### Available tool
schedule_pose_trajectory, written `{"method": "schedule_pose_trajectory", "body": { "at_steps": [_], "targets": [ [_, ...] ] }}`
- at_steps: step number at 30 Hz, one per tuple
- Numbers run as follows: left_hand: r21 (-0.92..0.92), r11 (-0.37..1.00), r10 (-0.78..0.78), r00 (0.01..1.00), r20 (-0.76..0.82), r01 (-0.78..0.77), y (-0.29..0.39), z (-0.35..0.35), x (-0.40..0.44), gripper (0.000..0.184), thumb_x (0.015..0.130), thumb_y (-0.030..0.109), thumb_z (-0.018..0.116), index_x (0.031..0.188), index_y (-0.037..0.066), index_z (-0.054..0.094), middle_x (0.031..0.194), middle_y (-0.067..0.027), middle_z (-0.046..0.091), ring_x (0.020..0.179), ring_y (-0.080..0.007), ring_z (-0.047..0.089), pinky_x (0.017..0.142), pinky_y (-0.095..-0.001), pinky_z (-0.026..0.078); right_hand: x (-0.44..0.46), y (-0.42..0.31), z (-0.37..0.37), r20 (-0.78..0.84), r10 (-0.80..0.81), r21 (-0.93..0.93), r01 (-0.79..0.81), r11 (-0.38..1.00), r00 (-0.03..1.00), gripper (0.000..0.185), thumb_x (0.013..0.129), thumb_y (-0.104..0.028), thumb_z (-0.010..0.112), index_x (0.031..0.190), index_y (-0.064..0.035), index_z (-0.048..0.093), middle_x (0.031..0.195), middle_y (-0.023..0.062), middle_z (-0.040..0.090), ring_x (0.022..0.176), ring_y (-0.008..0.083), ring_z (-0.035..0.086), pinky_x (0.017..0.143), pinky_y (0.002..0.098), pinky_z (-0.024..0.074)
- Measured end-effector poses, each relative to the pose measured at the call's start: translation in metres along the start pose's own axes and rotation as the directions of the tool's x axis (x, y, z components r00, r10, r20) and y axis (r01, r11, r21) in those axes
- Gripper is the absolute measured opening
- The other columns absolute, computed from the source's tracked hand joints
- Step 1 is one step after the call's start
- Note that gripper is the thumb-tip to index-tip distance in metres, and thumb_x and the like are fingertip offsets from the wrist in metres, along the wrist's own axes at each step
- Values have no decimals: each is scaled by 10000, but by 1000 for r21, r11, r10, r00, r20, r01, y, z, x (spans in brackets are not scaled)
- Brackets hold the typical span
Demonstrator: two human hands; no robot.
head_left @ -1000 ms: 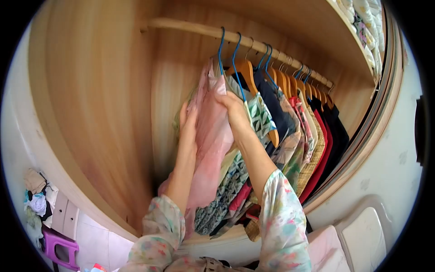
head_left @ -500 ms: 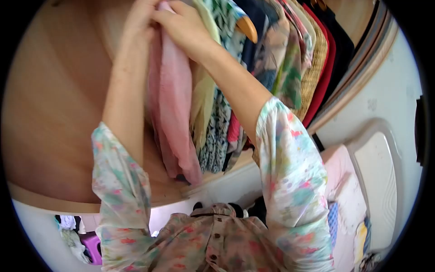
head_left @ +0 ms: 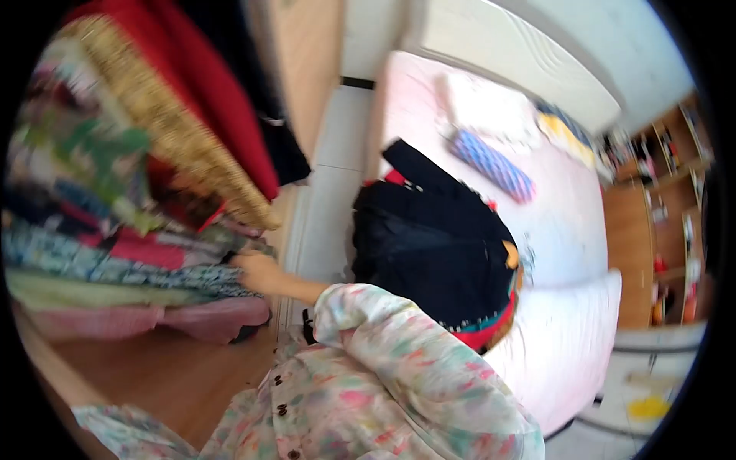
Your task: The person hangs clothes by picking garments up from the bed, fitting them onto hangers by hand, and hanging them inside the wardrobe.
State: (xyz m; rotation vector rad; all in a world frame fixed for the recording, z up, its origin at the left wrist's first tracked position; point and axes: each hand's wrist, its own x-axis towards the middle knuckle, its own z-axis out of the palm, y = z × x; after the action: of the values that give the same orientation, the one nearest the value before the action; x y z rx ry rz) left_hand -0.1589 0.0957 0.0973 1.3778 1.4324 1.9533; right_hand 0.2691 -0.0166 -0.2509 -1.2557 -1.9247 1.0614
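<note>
My right hand (head_left: 259,274) is at the lower ends of the hanging clothes, its fingers curled at the hem of a dark-and-white patterned garment (head_left: 180,274). Blur hides the exact grip. Just below it in view hang a pale yellow garment (head_left: 100,294) and a sheer pink garment (head_left: 207,320). Above are a green-and-pink floral garment (head_left: 100,165), a woven tan garment (head_left: 165,126), a red garment (head_left: 207,92) and a black garment (head_left: 280,146). Of my left arm only the floral sleeve (head_left: 134,431) shows at the lower left; my left hand is out of view.
Right of the wardrobe's wooden side panel (head_left: 303,69) stands a bed (head_left: 563,238) with a pale headboard (head_left: 529,38). On it lie a pile of dark clothes (head_left: 429,238), a blue-purple bolster (head_left: 492,165) and pillows. Wooden shelves (head_left: 675,192) stand beyond.
The view has swung right, bringing the bed and dark clothes pile into sight. My right hand has left the top of the pink garment for the lower hems. My left hand has gone out of view.
</note>
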Motion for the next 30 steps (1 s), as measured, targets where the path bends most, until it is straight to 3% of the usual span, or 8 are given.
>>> {"method": "schedule_pose_trajectory", "body": {
  "at_steps": [4, 9, 11, 16, 22, 24, 26, 30],
  "targets": [
    [147, 989, 36, 998, -57, -27, -21, 40, -12, 329, 858, 203, 593, 1138, 39, 542, 1099, -66, 550, 988, -152, 532, 833, -273, 446, -146, 170, -84, -372, 590, 12, -632, 775, 717, 302, 739, -86, 515, 1013, -43, 634, 1015, 205, 604, 975, 356, 567, 864, 419, 450],
    [361, 924, 181, 975, -125, -125, -19, 83, -46, 362, 861, 205, 596, 1167, 25, 526, 1151, -84, 527, 1031, -162, 515, 865, -278, 427, -377, 217, -190, -845, 527, 259, -932, 254, -91, 375, 716, -108, 493, 1064, -45, 615, 1043, 209, 594, 988, 363, 569, 873, 433, 451],
    [451, 874, 277, 949, -149, -184, -11, 100, -64, 375, 862, 206, 597, 1178, 19, 519, 1172, -92, 518, 1049, -166, 508, 878, -280, 419, -447, 211, -210, -752, 537, 474, -880, 37, -383, 405, 723, -141, 478, 1096, -30, 594, 1087, 234, 585, 1039, 395, 549, 904, 447, 433],
    [656, 665, 576, 805, -145, -357, 24, 145, -111, 409, 865, 208, 599, 1206, 5, 503, 1224, -110, 495, 1092, -176, 491, 910, -286, 400, -595, 323, -176, -610, 675, 733, -619, 282, -416, 575, 711, -167, 540, 1249, 25, 468, 1204, 249, 528, 1149, 342, 497, 972, 368, 377],
    [727, 459, 760, 649, -24, -511, 51, 214, -161, 449, 868, 210, 603, 1240, -11, 484, 1286, -132, 468, 1144, -188, 471, 949, -292, 377, -537, 302, -193, -489, 713, 737, -675, 30, -502, 789, 690, -280, 674, 1350, -6, 340, 1316, 242, 430, 1225, 346, 419, 1022, 379, 330],
    [713, 435, 755, 655, 45, -550, 48, 234, -177, 463, 870, 211, 604, 1252, -17, 477, 1307, -139, 459, 1162, -192, 464, 962, -294, 370, -514, 276, -219, -447, 680, 753, -655, -65, -581, 807, 673, -336, 710, 1334, -25, 366, 1286, 246, 457, 1200, 347, 445, 1010, 418, 334],
    [658, 470, 688, 711, 145, -588, 36, 259, -193, 476, 871, 212, 605, 1263, -23, 471, 1328, -147, 450, 1179, -196, 458, 975, -296, 362, -519, 297, -225, -460, 737, 791, -606, 86, -496, 773, 670, -339, 712, 1302, -15, 406, 1252, 239, 493, 1182, 340, 466, 993, 408, 343],
    [493, 680, 478, 838, 264, -543, 7, 300, -239, 413, 882, 122, 569, 1272, 24, 477, 1359, -126, 422, 1239, -212, 403, 1012, -309, 321, -495, 298, -243, -478, 786, 678, -733, 48, -391, 735, 658, -331, 708, 1261, 3, 451, 1235, 209, 520, 1169, 346, 477, 963, 393, 372]
  ]
}}
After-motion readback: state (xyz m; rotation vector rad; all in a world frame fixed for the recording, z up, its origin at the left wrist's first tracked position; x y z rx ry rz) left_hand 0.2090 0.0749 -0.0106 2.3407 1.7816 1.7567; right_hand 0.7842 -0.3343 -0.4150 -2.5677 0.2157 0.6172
